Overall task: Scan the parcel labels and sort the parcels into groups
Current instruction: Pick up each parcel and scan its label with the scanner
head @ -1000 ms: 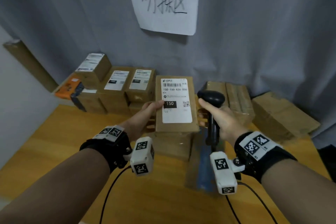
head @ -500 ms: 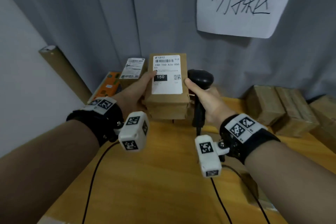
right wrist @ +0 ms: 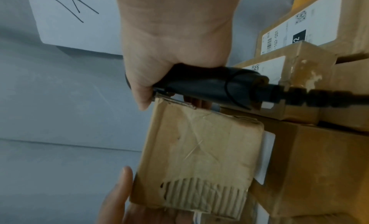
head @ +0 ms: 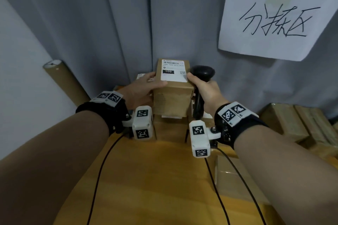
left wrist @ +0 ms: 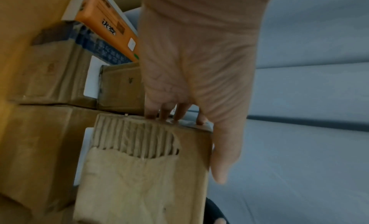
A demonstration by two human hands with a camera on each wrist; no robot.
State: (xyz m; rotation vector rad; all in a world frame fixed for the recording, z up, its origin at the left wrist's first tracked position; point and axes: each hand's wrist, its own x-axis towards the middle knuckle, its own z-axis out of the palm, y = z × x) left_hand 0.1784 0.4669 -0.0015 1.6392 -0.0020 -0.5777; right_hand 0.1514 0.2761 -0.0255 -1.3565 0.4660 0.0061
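Note:
A brown cardboard parcel (head: 172,95) with a white label (head: 173,72) marked 150 is held up at the back of the table, just over a stack of boxes. My left hand (head: 153,83) grips its left side, thumb on top, fingers (left wrist: 165,115) on the far face. My right hand (head: 199,86) grips a black barcode scanner (head: 202,73) by its handle (right wrist: 209,87), and its thumb touches the label's right edge. The parcel's torn near face (left wrist: 139,172) shows bare corrugation (right wrist: 199,192). Whether the parcel rests on the box below is unclear.
Labelled parcels (right wrist: 289,33) and an orange box (left wrist: 111,22) are stacked around the held one. Plain brown parcels (head: 292,124) lie at the right. A cardboard tube (head: 64,82) leans at the left wall. A handwritten sign (head: 274,22) hangs on the grey curtain. Cables (head: 98,179) cross the wooden table (head: 155,179).
Both hands have carried the parcel left and farther back, over the back-left stack. The view has swung left with them. The scanner stays in my right hand.

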